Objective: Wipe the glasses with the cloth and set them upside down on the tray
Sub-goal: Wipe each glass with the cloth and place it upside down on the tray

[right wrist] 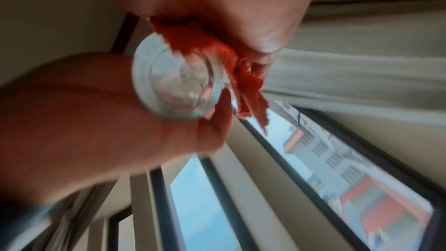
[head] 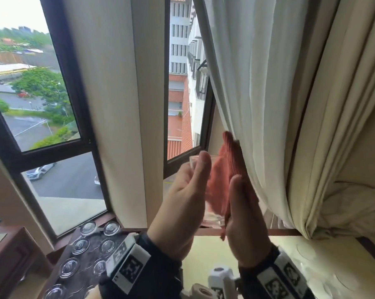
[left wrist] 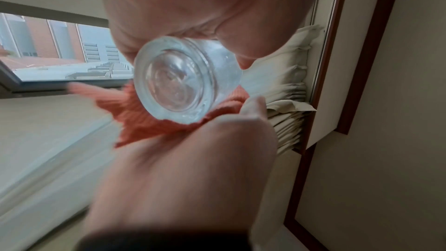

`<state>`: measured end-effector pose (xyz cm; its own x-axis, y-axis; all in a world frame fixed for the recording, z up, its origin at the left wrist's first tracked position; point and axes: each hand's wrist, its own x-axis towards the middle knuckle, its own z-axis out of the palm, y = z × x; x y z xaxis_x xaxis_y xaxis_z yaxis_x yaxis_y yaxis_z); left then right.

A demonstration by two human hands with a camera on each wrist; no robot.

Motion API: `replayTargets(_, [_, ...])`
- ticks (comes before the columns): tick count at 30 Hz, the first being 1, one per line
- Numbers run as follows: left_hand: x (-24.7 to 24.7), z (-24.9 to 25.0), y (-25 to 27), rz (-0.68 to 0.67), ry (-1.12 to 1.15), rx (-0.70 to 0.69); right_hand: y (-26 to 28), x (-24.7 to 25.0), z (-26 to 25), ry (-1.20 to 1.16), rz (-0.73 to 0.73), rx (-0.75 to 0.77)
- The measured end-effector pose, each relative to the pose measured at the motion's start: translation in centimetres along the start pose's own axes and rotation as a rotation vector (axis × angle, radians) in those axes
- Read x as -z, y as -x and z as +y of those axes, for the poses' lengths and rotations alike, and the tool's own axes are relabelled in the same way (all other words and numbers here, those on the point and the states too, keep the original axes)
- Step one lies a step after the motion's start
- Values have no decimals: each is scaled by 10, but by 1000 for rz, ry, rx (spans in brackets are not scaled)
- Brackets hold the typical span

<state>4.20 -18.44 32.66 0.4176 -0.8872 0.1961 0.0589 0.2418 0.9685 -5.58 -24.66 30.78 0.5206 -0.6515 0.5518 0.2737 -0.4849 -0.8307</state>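
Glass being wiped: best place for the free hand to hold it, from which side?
Grip the glass round its thick base end, from the side opposite the cloth. Its mouth end is taken by cloth, and the round wall suits the left hand wrapping it.

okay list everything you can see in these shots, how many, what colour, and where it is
glass: one, clear, held up between both hands in front of the window
cloth: one, orange-pink, pressed against the glass's right side
glasses on tray: at least eight in view, clear, upside down, lower left
tray: one, dark, lower left by the window
curtain: cream, hanging at right
window: dark frame, looking out on street and buildings
table: pale top, lower right
wrist cameras: two, black straps with white marker blocks
left hand: grips the glass
right hand: holds the cloth to the glass
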Motion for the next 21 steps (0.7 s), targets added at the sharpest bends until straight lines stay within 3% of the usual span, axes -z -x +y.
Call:
replayTargets(3, [-1,1,-2,38,-9,13,-8,-2,-7,86,-31,93])
replayTargets(8, [22,16,-14,148,66,25,33,-16,8,97,-170,195])
replayTargets(10, [26,15,-13,153,57,29,39,-14,17,111,-148,183])
replayTargets(15, [8,6,4,60,18,20,6,-6,-2,-27,-61,-95])
replayTargets(19, [8,15,4,95,11,4,7,-9,-8,-14,-81,15])
replayTargets(21, [20,22,-4,140,58,9,26,-17,-7,56,-192,82])
